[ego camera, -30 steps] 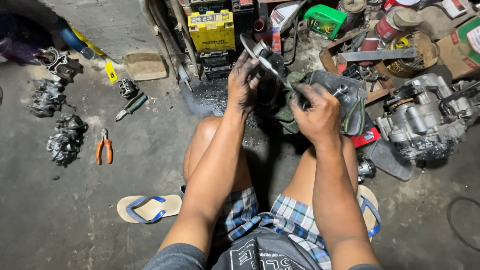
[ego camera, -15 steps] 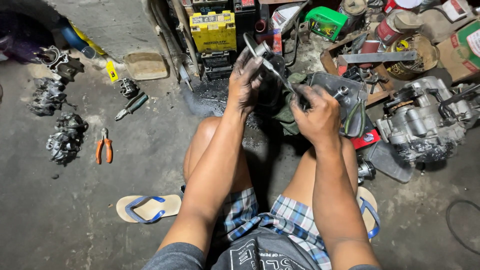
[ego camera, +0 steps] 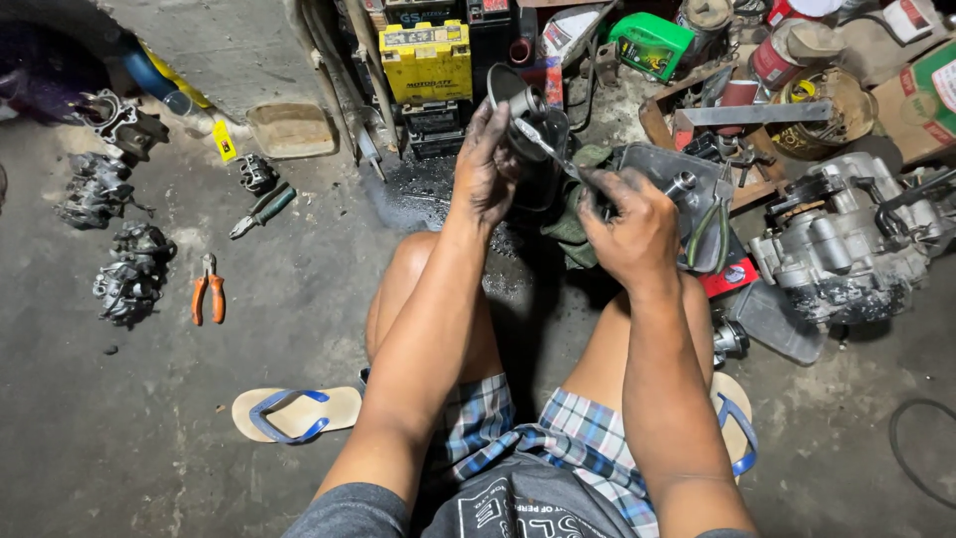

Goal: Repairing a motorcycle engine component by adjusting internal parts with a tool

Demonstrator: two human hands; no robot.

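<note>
Left hand (ego camera: pixel 488 164), greasy, is wrapped around a dark round engine part (ego camera: pixel 528 130) in the upper middle of the frame and steadies it above the knees. Right hand (ego camera: pixel 632 224) is clenched on the handle of a slim metal tool (ego camera: pixel 546 149), and the tip of the tool lies against the round part, just beside the left fingers. A green rag (ego camera: pixel 573 214) lies under the part, between the two hands.

How far the work is, I can judge only partly: the part is off any engine and the tool is on it, so the job on it seems to be in the middle, not finished. Whether something is already loosened, I cannot tell.

Counting what lies around on the concrete floor (ego camera: pixel 149 468): one pair of orange pliers (ego camera: pixel 208 299) at the left, one screwdriver (ego camera: pixel 261 212) above it, one yellow battery (ego camera: pixel 427 62) at the top, one grey engine block (ego camera: pixel 851 244) at the right, and two sandals, one (ego camera: pixel 297 411) at the lower left and one (ego camera: pixel 734 428) beside the right leg. Several small dirty carburettor-like pieces (ego camera: pixel 129 274) are at the left edge; about four, but they overlap.
</note>
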